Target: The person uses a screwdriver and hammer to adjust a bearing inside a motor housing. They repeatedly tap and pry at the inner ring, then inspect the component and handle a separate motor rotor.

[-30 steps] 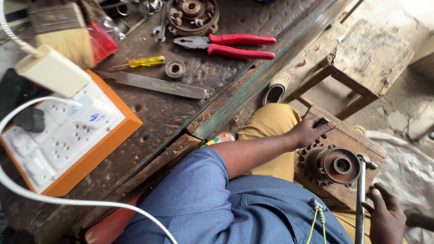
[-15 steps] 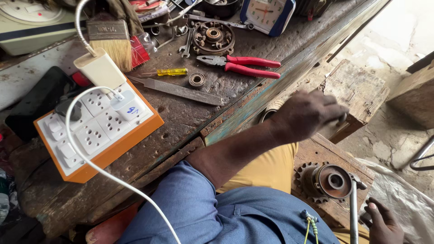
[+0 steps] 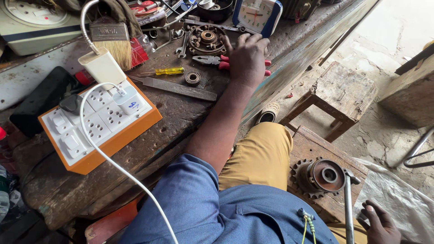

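My left hand (image 3: 246,56) stretches over the workbench and lies with its fingers spread on the red handles of a pair of pliers (image 3: 209,60), fingertips by a round metal bearing housing (image 3: 205,39). At the bottom right my right hand (image 3: 380,223) is partly cut off, on a clear plastic sheet (image 3: 407,205). It sits close beside a long metal rod tool (image 3: 348,208); a grip on the rod cannot be made out. The rod's head leans against a rusty sprocket hub (image 3: 322,177) on a wooden block (image 3: 312,144).
On the bench (image 3: 181,113) are an orange-and-white socket board (image 3: 97,124) with a white charger and cable, a paintbrush (image 3: 110,43), a yellow screwdriver (image 3: 167,71), a flat file (image 3: 178,88), a small ring (image 3: 193,77) and a blue clock (image 3: 255,16). A wooden stool (image 3: 343,92) stands right of it.
My left hand has lifted off the wooden block by the sprocket and swung up over the bench onto the pliers' handles. The view has turned toward the bench. My right hand has stayed by the rod.
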